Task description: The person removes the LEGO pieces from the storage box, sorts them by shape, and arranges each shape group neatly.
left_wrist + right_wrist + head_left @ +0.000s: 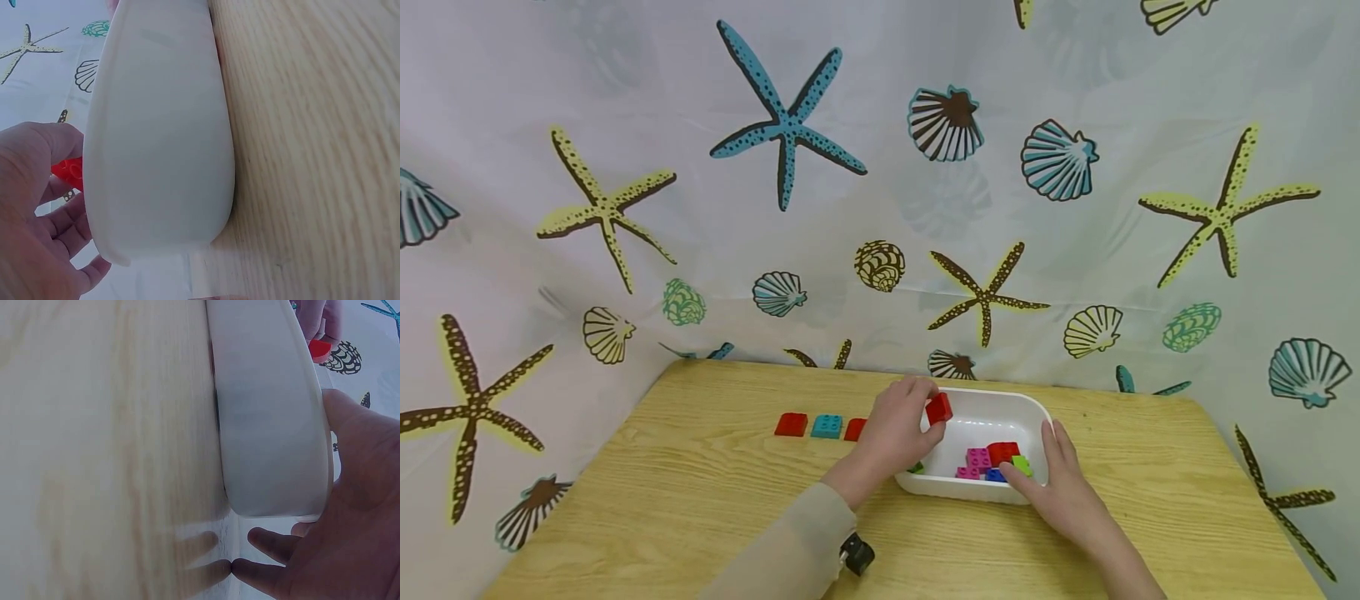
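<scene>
And the left hand (893,425) pinches a red block (939,408) over the left end of the white tray (966,489), near the far edge of the worktop (700,475); right hand (1064,492), fingers spread, touches the tray's right end.

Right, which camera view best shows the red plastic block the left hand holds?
The head view: the red plastic block shows largely uncovered by the left hand. Left wrist shows a studded part, the rest hidden; right wrist, only a small piece.
</scene>
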The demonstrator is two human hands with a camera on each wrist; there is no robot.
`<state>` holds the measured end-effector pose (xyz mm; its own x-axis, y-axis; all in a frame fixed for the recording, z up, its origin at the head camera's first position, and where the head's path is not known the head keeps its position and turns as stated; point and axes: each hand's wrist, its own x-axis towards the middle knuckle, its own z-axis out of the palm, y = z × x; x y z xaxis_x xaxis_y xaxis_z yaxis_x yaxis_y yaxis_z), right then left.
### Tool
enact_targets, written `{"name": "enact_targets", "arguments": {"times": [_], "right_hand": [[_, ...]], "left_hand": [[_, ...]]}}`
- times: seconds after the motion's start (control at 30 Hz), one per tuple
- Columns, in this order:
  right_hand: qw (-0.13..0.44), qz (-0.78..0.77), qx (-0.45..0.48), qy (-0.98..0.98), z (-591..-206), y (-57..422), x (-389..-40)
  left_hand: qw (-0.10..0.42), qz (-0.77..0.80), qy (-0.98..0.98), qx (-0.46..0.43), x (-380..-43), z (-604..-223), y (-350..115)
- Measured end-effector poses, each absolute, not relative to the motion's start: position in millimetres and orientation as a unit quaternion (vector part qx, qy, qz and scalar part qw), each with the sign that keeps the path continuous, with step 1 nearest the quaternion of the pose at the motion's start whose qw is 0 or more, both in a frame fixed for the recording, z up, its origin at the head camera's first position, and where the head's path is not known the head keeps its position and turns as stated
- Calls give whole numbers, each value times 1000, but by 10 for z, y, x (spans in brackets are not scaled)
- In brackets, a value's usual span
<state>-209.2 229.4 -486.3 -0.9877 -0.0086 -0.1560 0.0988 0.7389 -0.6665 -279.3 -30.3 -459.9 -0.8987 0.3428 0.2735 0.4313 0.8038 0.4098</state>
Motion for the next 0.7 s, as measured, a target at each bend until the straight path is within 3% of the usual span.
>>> {"name": "enact_targets", "arguments": {"times": [0.7], "right_hand": [[74, -360, 26, 930, -4850, 2277, -2077]], "left_hand": [[87, -251, -944, -194, -2761, -4516, -432]]}}
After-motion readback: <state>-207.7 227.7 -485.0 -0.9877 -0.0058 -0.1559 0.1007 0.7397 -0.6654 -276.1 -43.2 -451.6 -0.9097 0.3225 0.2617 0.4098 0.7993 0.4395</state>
